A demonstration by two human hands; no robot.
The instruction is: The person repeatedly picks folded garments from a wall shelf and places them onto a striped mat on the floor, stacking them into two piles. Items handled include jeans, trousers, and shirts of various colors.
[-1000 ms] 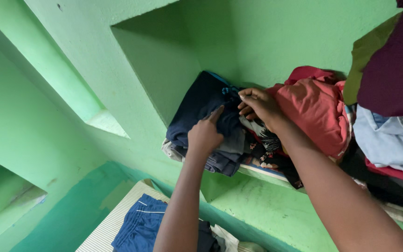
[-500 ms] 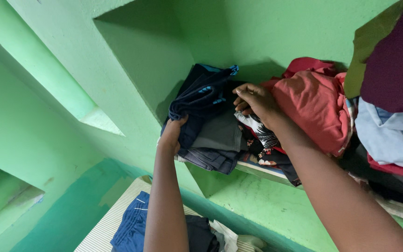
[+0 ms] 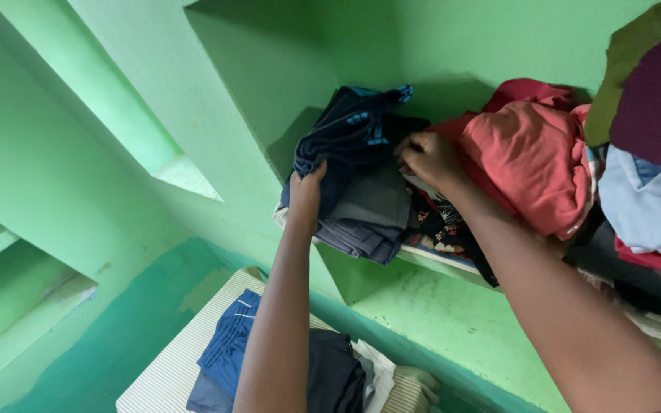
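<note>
**Two hands on the dark blue clothes on the green shelf**

The folded dark blue garment (image 3: 350, 134) is sitting on top of a small pile of clothes (image 3: 365, 218) on the green shelf (image 3: 453, 268), tucked into the corner of the wall. It is lying long-ways from the shelf's front edge back toward the wall.

The left hand (image 3: 305, 191) is reaching up from below and is touching the garment at its front left corner. Its fingers are curling around the cloth edge and pinching it. The left arm is going almost straight up.

The right hand (image 3: 430, 157) is coming in from the right, just beside the garment's right side. Its fingers are bent and pressed close together on the clothes there. Both hands are about equally near the garment, one on each side.

A red cloth bundle (image 3: 529, 157) is lying right of the garment. More blue clothes (image 3: 227, 348) are lying on a striped surface (image 3: 166, 375) below the shelf.
</note>
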